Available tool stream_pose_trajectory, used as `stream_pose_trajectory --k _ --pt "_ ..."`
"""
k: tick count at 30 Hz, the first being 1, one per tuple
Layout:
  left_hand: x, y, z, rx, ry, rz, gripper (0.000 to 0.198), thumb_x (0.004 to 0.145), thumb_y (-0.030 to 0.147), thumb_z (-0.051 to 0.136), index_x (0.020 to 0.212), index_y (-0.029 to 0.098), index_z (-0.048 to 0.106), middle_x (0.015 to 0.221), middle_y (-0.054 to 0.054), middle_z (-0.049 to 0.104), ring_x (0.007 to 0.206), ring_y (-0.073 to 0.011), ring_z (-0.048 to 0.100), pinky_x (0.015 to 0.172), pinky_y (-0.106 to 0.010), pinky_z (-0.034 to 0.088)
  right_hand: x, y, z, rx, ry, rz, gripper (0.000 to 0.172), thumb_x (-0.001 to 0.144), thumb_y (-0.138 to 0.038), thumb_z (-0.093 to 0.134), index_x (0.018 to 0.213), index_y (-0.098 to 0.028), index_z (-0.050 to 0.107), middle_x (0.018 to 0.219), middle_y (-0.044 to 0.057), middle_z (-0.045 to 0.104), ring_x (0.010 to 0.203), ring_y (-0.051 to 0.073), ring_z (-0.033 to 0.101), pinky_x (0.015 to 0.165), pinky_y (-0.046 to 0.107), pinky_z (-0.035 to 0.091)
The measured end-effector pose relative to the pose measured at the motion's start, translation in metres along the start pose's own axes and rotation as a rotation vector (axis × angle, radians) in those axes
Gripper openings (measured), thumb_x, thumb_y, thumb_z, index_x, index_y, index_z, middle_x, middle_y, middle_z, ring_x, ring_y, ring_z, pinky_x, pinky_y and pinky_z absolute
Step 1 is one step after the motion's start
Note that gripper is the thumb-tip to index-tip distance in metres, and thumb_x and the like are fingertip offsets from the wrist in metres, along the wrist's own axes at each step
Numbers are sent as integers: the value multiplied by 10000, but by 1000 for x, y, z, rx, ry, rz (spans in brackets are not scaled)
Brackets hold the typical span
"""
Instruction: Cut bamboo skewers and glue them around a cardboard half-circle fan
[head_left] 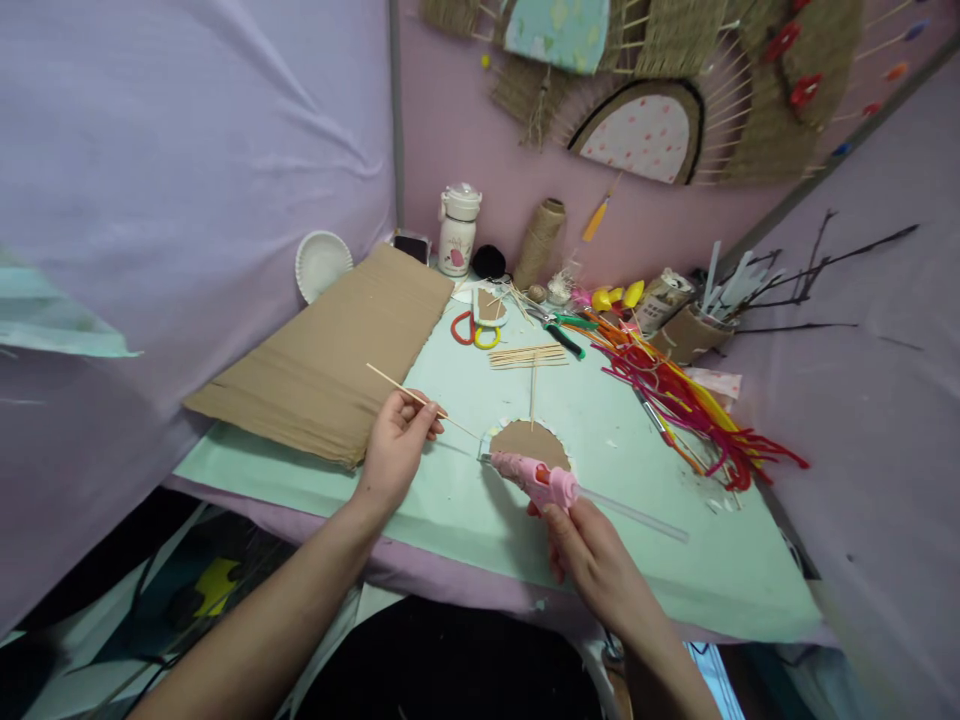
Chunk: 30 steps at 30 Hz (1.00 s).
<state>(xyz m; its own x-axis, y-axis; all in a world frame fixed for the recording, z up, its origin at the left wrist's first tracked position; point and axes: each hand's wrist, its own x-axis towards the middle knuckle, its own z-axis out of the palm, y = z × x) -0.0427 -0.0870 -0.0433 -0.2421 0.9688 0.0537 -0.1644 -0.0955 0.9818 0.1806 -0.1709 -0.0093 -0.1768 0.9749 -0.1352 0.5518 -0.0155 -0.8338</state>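
A thin wooden skewer (391, 381) is pinched in my left hand (401, 435), its far end pointing down toward the tip of the glue gun. My right hand (589, 550) grips a pink hot glue gun (536, 478), with a clear glue stick (637, 514) trailing out of its back. The gun's nozzle is close to the skewer's end; whether they touch I cannot tell. Partly hidden behind the gun lies a half-round cardboard piece (529, 440) with a pale, ragged edge. Another stick (533, 390) stands out from its curved top toward a row of skewers (527, 357).
A large cardboard sheet (337, 350) covers the table's left. Scissors (475, 330), green-handled pliers (564, 340), a twine cone (540, 243) and a white bottle (458, 230) are at the back. Colourful pipe cleaners (690, 400) and a holder with twigs (690, 335) occupy the right.
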Motion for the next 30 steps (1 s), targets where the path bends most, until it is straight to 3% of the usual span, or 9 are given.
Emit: stream_pose_trajectory --k 8,16,22,30 --pt "-1 0 -1 -21 8 6 260 795 395 674 840 196 512 747 14 655 622 -97 581 592 -216 446 -3 6 -10 -21 66 28 523 912 -646 322 636 -248 519 506 15 565 483 178 559 500 298 448" --pt "-1 -2 0 -39 14 11 243 809 380 670 855 197 519 745 22 651 624 -94 586 588 -208 446 -1 5 -1 -3 25 40 532 917 -642 326 789 -212 613 503 0 553 496 176 553 534 295 447" --pt "-1 -1 0 -33 11 22 246 804 380 674 836 194 518 733 19 650 611 -97 584 582 -217 451 -1 6 3 -21 0 36 547 919 -650 306 629 -229 501 517 13 551 528 175 559 561 301 438" --pt "-1 -1 0 -24 17 16 239 803 372 668 836 194 512 729 19 646 609 -98 584 581 -217 453 0 8 4 -32 11 26 552 911 -664 304 594 -243 469 506 12 553 516 174 555 558 307 436"
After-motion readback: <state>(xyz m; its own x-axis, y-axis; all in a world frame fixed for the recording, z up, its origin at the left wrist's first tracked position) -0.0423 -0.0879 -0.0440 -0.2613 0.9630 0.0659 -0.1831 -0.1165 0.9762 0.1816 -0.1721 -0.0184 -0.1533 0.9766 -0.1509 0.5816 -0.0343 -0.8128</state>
